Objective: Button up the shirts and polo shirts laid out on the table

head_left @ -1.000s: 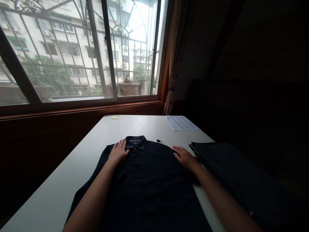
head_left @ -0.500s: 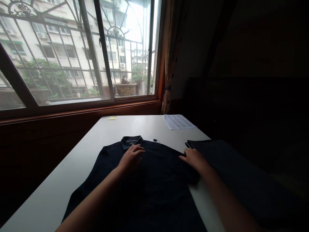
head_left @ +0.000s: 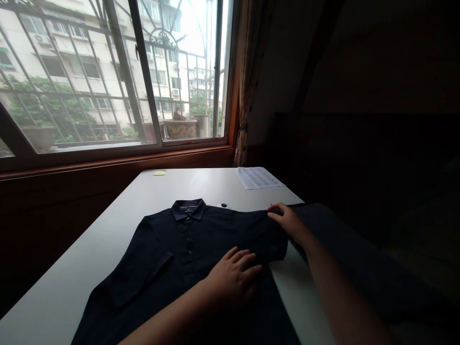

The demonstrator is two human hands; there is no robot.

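Observation:
A dark navy collared shirt (head_left: 215, 230) lies front side up, its buttoned placket and collar towards the window. My left hand (head_left: 235, 278) rests on the shirt's chest, fingers stretched out and a little apart. At the shirt's right-hand sleeve (head_left: 276, 242), my right hand (head_left: 289, 223) has its thumb and fingers closed on the upper edge of the cloth. The other sleeve (head_left: 143, 280) lies folded over the shirt's front. Beside my right forearm, more dark cloth (head_left: 341, 249) is spread at the right; its kind is too dark to tell.
Under the shirt stands a white table (head_left: 97, 239). Printed sheets (head_left: 258, 178) lie at its far right corner, and a yellow note (head_left: 159, 172) at the far left. A small round white object with a dark centre (head_left: 223, 206) sits behind the shirt. A barred window (head_left: 179, 96) is beyond.
My left hand has moved from near the collar down and right onto the chest. My right hand has shifted the sleeve's upper edge away from me, straightening it. The view has turned slightly right.

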